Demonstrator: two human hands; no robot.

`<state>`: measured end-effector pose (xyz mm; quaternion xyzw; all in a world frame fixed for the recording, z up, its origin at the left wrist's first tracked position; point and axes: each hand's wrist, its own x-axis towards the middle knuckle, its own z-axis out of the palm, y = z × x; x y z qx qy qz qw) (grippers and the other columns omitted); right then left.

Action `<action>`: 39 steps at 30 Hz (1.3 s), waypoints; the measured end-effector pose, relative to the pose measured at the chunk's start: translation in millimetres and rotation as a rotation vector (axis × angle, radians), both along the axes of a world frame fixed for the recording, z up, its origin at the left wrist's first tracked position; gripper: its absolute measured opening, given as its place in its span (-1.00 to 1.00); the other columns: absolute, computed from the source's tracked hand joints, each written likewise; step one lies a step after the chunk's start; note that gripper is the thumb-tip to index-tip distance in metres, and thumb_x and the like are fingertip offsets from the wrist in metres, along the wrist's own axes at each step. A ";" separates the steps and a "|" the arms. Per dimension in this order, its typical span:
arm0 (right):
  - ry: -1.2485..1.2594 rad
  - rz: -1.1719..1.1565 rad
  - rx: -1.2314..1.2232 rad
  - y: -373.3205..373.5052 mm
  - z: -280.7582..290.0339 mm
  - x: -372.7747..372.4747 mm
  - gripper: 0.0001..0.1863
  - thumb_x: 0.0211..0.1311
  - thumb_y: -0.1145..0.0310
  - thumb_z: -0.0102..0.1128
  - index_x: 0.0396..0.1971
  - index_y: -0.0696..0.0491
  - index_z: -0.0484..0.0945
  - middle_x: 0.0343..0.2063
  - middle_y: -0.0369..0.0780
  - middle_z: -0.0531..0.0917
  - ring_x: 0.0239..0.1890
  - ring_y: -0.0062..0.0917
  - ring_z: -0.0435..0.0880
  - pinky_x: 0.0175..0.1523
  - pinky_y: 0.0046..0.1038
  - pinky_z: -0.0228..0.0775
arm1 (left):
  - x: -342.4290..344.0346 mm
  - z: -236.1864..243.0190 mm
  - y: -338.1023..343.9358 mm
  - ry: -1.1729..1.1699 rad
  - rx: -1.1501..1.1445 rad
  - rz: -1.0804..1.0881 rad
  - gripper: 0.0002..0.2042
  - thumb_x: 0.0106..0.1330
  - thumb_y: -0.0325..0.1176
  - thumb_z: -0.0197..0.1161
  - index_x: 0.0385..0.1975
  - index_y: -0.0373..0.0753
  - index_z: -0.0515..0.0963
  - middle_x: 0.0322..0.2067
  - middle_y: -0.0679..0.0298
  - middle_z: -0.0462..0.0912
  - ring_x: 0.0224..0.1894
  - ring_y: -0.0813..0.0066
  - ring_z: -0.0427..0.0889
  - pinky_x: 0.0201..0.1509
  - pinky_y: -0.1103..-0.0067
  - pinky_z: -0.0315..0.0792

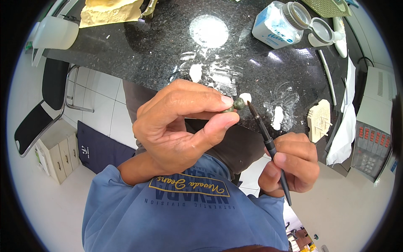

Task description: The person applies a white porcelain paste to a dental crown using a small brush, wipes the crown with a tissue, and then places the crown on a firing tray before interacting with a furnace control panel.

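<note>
My left hand point(176, 122) pinches a small, lumpy, dark green piece point(238, 103) between thumb and fingertips, above the table's near edge. My right hand point(294, 164) grips a slim brush point(268, 145) with a black handle. Its dark, pointed tip slants up to the left, close to the green piece; whether they touch I cannot tell. A white dab point(246, 98) shows just behind the tip, and I cannot tell whether it sits on the piece or on the table. Beyond my hands, a white smear point(195, 73) and another white dab point(277, 117) mark the dark speckled tabletop point(168, 50).
A white-and-blue jar point(273, 31) lies near a small white container point(321, 33). At right are a beige block with pegs point(319, 119), a thin pale rod point(327, 77) and white paper point(342, 122). Yellow sheeting point(110, 12) and a translucent container point(56, 32) are far left.
</note>
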<state>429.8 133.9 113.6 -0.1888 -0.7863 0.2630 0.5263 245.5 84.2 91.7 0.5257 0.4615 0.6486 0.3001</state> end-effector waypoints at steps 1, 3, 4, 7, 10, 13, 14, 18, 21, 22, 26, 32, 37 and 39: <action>0.000 0.000 0.000 -0.1 0.4 0.3 -0.73 -0.26 0.60 0.27 -0.43 0.19 0.48 -0.57 -0.17 0.53 -0.66 -0.49 0.53 -0.63 -0.59 0.40 | 0.2 -0.3 0.1 -0.003 0.003 0.004 -0.82 0.24 -0.49 0.27 -0.22 -0.34 0.47 -0.31 0.11 0.52 -0.33 0.44 0.64 -0.24 0.60 0.62; 0.004 0.020 -0.028 -0.1 2.2 1.2 -0.73 -0.26 0.61 0.29 -0.43 0.18 0.48 -0.57 -0.17 0.53 -0.66 -0.49 0.53 -0.62 -0.59 0.42 | 0.3 -1.0 0.6 0.001 0.010 0.004 -0.82 0.24 -0.49 0.27 -0.22 -0.34 0.47 -0.31 0.11 0.52 -0.33 0.44 0.64 -0.25 0.60 0.62; 0.004 0.021 -0.028 0.3 2.4 1.2 -0.73 -0.26 0.61 0.29 -0.43 0.18 0.48 -0.57 -0.17 0.53 -0.66 -0.49 0.53 -0.62 -0.59 0.42 | 0.2 -1.3 0.8 0.004 0.018 0.005 -0.82 0.24 -0.49 0.27 -0.22 -0.34 0.47 -0.31 0.11 0.52 -0.33 0.44 0.64 -0.25 0.60 0.62; 0.004 0.028 -0.019 0.7 2.4 0.7 -0.73 -0.26 0.60 0.29 -0.43 0.18 0.48 -0.58 -0.18 0.53 -0.67 -0.50 0.53 -0.63 -0.59 0.43 | -1.0 0.0 1.1 0.017 0.020 -0.003 -0.82 0.24 -0.49 0.28 -0.22 -0.34 0.47 -0.31 0.11 0.52 -0.34 0.45 0.64 -0.25 0.60 0.62; -0.001 0.008 -0.015 -0.9 2.0 -1.5 -0.74 -0.24 0.60 0.29 -0.44 0.18 0.48 -0.58 -0.18 0.52 -0.68 -0.50 0.53 -0.63 -0.59 0.43 | -1.0 -0.5 1.3 0.020 0.026 -0.004 -0.82 0.23 -0.49 0.28 -0.22 -0.35 0.47 -0.31 0.10 0.52 -0.34 0.45 0.64 -0.25 0.60 0.62; 0.001 -0.008 -0.022 -1.1 1.9 -2.9 -0.75 -0.23 0.60 0.29 -0.44 0.18 0.48 -0.59 -0.18 0.52 -0.68 -0.51 0.52 -0.64 -0.59 0.43 | -0.8 -1.6 1.6 0.023 0.034 0.000 -0.82 0.23 -0.50 0.28 -0.22 -0.35 0.47 -0.32 0.10 0.52 -0.35 0.45 0.63 -0.26 0.61 0.61; -0.003 -0.012 -0.013 -0.8 1.8 -3.3 -0.75 -0.22 0.60 0.29 -0.44 0.18 0.48 -0.59 -0.18 0.52 -0.68 -0.51 0.52 -0.64 -0.60 0.43 | -0.9 -1.9 1.7 0.023 0.034 0.000 -0.82 0.23 -0.50 0.28 -0.22 -0.35 0.47 -0.32 0.10 0.52 -0.35 0.45 0.63 -0.26 0.61 0.61; -0.003 0.008 -0.013 -0.1 2.4 -2.9 -0.76 -0.21 0.59 0.29 -0.44 0.18 0.48 -0.59 -0.19 0.52 -0.68 -0.52 0.52 -0.64 -0.61 0.43 | -1.4 -2.1 1.7 0.032 0.045 0.002 -0.82 0.23 -0.50 0.27 -0.23 -0.35 0.47 -0.32 0.10 0.52 -0.36 0.45 0.63 -0.26 0.61 0.61; -0.024 -0.009 -0.009 -0.7 2.2 -2.7 -0.76 -0.20 0.59 0.29 -0.44 0.18 0.48 -0.59 -0.19 0.52 -0.68 -0.52 0.52 -0.64 -0.60 0.43 | -1.3 -1.1 1.7 0.029 0.043 -0.001 -0.82 0.23 -0.50 0.28 -0.23 -0.35 0.46 -0.32 0.09 0.52 -0.36 0.45 0.63 -0.26 0.61 0.61; -0.024 -0.009 -0.009 -0.6 2.5 -2.7 -0.76 -0.20 0.59 0.29 -0.44 0.18 0.48 -0.59 -0.19 0.52 -0.68 -0.52 0.52 -0.64 -0.60 0.43 | -1.2 -0.7 1.7 0.025 0.040 -0.002 -0.82 0.23 -0.50 0.28 -0.23 -0.35 0.46 -0.32 0.09 0.52 -0.36 0.46 0.63 -0.25 0.61 0.61; -0.016 -0.005 -0.019 -1.3 3.4 -2.4 -0.75 -0.21 0.59 0.30 -0.43 0.17 0.48 -0.59 -0.19 0.52 -0.67 -0.51 0.53 -0.64 -0.60 0.42 | -1.1 -2.7 1.7 0.035 0.048 0.000 -0.82 0.23 -0.50 0.28 -0.23 -0.35 0.46 -0.33 0.09 0.52 -0.36 0.46 0.63 -0.26 0.61 0.61; -0.018 0.012 -0.023 0.9 3.3 -0.7 -0.74 -0.24 0.60 0.28 -0.43 0.18 0.48 -0.57 -0.18 0.53 -0.66 -0.50 0.53 -0.63 -0.59 0.40 | -1.1 -2.8 2.0 0.039 0.057 -0.001 -0.81 0.23 -0.49 0.29 -0.23 -0.35 0.46 -0.32 0.09 0.52 -0.36 0.45 0.63 -0.26 0.61 0.61; 0.030 0.022 -0.041 0.9 -0.3 3.2 -0.72 -0.27 0.62 0.24 -0.41 0.19 0.49 -0.55 -0.17 0.53 -0.65 -0.51 0.53 -0.62 -0.61 0.38 | -0.6 -3.9 1.5 0.027 0.044 0.006 -0.81 0.23 -0.48 0.29 -0.23 -0.36 0.46 -0.32 0.09 0.52 -0.35 0.44 0.63 -0.26 0.60 0.62; 0.056 0.028 -0.061 1.1 -1.0 2.7 -0.72 -0.27 0.63 0.23 -0.41 0.19 0.49 -0.55 -0.18 0.52 -0.64 -0.51 0.53 -0.62 -0.61 0.37 | -0.5 -3.5 1.4 0.024 0.042 0.006 -0.81 0.23 -0.48 0.29 -0.23 -0.36 0.46 -0.32 0.09 0.52 -0.35 0.44 0.63 -0.26 0.59 0.62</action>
